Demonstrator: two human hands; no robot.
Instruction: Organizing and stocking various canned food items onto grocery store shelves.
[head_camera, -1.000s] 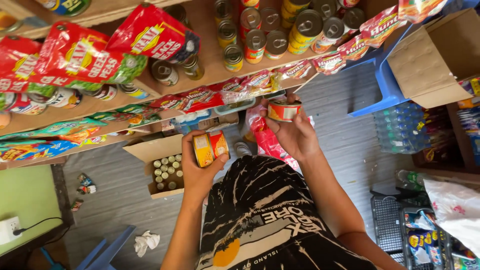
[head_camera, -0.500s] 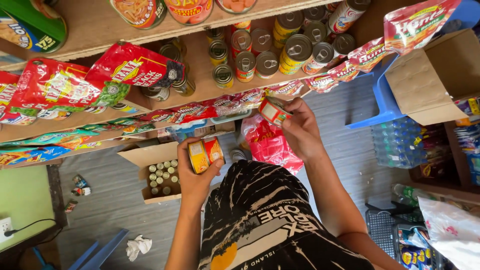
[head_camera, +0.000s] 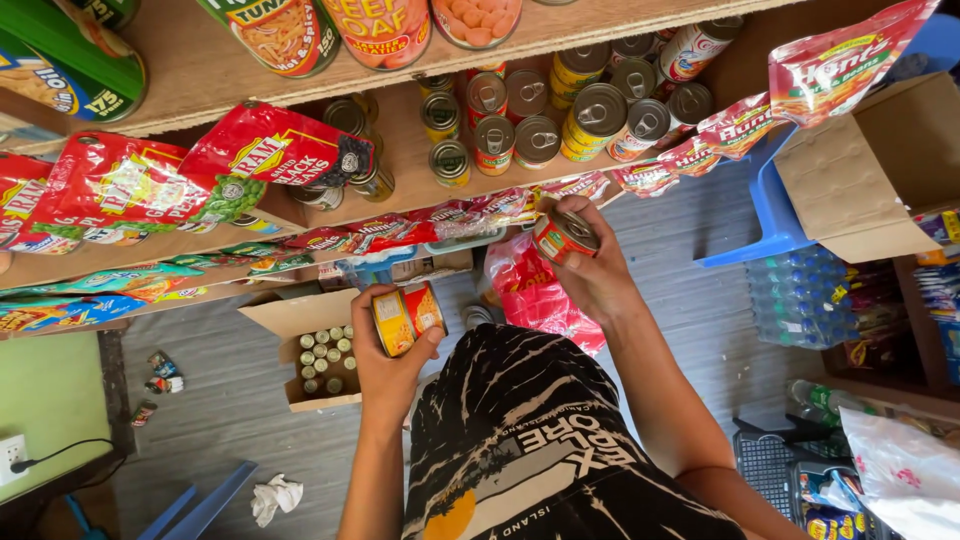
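Note:
I look down along wooden shelves stocked with tins. My left hand grips a yellow and red tin held low in front of my black patterned shirt. My right hand holds a small red tin with a pull-ring lid, raised to the front edge of the middle shelf, just below a row of standing tins. Red sachet strips hang along that shelf edge beside my right hand.
An open cardboard box with several small tins sits on the grey floor under my left hand. Red snack bags hang at left. A blue plastic chair, a big cardboard box and packed water bottles stand at right.
My right hand has lifted the small red tin up toward the middle shelf edge. The view has tilted upward, showing more of the top shelf. The left hand keeps its tin.

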